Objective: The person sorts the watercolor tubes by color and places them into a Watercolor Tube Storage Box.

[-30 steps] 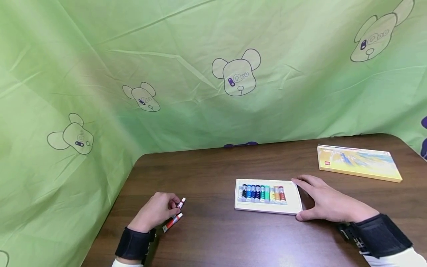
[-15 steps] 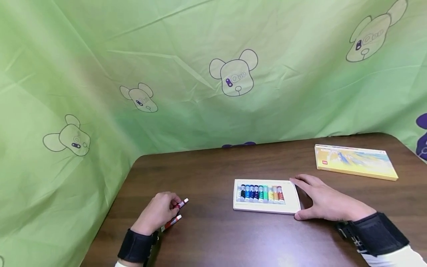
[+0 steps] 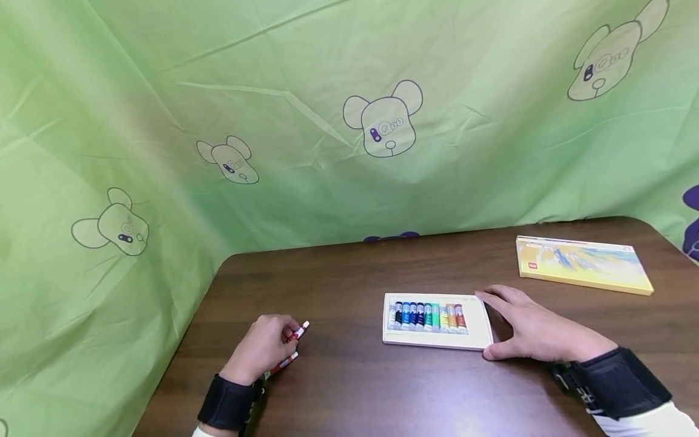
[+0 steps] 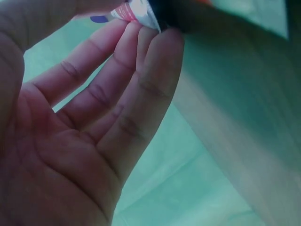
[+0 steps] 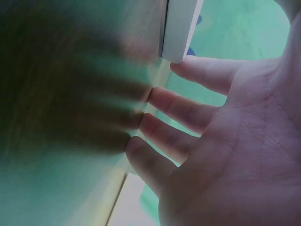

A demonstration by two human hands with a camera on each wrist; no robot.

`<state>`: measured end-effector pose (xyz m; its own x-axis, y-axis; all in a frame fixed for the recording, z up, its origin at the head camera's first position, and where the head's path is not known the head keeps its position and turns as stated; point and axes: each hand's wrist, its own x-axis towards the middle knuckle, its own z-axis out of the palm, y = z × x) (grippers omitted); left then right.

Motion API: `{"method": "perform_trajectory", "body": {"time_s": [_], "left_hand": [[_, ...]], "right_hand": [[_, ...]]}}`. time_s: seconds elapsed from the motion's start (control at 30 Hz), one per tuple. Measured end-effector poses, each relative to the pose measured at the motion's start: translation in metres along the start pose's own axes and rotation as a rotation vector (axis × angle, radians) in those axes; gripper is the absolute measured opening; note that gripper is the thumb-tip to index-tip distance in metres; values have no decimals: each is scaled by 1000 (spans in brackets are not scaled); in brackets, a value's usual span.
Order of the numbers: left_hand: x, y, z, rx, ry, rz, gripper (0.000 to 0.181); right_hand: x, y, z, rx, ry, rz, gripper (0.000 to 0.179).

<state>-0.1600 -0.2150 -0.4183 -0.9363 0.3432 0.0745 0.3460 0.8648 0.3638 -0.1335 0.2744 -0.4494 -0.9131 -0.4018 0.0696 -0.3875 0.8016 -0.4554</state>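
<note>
At the left of the table, my left hand point(image 3: 262, 346) pinches a red-labelled paint tube point(image 3: 298, 332), its white cap pointing up and right. A second red paint tube point(image 3: 285, 363) lies just below, partly covered by the hand. In the left wrist view the held tube's silver end point(image 4: 145, 14) shows by the fingertips. My right hand point(image 3: 532, 331) holds the right end of a white tray point(image 3: 480, 321), index finger at the far corner and thumb at the near one. Several paint tubes point(image 3: 428, 317) lie in a row in the tray, dark, blue, green, yellow, orange and red.
A flat yellow box point(image 3: 584, 264) with a painted picture lies at the back right of the brown table point(image 3: 349, 388). A green curtain point(image 3: 306, 121) with bear heads hangs behind the table and along its left.
The left fingers have turned the pinched paint tube so that more of its red label shows and its cap sits further right. The right hand and tray stay put.
</note>
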Motion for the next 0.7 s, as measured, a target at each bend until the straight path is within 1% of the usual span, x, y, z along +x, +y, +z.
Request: {"method": "perform_trajectory", "body": {"time_s": [0.2,0.3,0.5,0.6,0.7], "left_hand": [[4,11,5,-6,10,-38,17],[7,17,6,-12,19,-36,17],[13,33,10,-6,61,-8,15],[18,44,14,-6,76,25,15],[24,56,18,-5,89,70,15]], "right_hand": [[0,0,-1,11,-12,4,105],[1,-1,-1,11,-4,-4,105],[1,-1,-2,8,-2,-11,105],[1,0,-2,5,-3,-10,105],[0,-1,-2,3,-3,-10,104]]}}
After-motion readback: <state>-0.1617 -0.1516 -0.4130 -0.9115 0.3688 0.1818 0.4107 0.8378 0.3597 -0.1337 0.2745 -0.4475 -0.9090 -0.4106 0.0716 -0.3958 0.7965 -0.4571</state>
